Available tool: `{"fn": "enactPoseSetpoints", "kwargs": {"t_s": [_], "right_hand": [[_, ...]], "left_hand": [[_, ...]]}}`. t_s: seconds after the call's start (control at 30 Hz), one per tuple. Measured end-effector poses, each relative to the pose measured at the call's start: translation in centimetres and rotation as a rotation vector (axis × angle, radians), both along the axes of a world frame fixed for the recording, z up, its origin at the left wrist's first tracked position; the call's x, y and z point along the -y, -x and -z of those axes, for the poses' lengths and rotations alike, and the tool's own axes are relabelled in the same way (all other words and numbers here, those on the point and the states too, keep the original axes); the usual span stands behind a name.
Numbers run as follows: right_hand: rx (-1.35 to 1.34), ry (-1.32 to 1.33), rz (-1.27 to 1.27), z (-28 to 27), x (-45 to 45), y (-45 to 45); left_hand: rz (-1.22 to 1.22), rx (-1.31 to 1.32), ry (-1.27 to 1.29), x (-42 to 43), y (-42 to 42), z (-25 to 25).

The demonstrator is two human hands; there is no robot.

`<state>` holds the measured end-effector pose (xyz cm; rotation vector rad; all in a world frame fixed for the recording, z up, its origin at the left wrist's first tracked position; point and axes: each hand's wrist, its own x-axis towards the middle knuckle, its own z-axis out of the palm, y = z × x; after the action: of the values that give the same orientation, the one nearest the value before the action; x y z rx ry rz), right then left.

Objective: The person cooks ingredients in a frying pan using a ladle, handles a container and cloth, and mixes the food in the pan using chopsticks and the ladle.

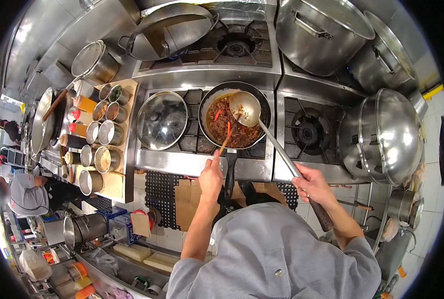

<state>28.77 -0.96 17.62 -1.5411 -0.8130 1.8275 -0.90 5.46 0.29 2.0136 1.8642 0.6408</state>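
A black frying pan (207, 134) sits on the middle front burner, its handle toward me, with red-brown minced food (218, 119) and red pieces inside. My right hand (312, 183) is wrapped round the long handle of a metal ladle (246, 107), whose bowl is over the right part of the pan. My left hand (211, 174) grips a thin wooden utensil (225, 144) that reaches into the pan's near side; its tip is in or over the food. The pan's handle (231, 167) stands free between my hands.
A glass lid (162, 120) lies left of the pan. Metal cups (110, 132) and bottles stand on a board at left. Behind are a large oval pan (169, 32) and a big pot (321, 37); domed lids (399, 137) stand right. Another person (28, 194) is at far left.
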Motion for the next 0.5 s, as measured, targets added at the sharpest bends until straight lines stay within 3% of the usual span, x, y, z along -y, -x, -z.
{"fn": "enactPoseSetpoints", "kwargs": {"t_s": [0.5], "right_hand": [[-0.104,0.032,0.051,-1.3,-0.3,0.3]], "left_hand": [[-0.027,-0.121,-0.05,-1.9,0.7,-1.1]]}}
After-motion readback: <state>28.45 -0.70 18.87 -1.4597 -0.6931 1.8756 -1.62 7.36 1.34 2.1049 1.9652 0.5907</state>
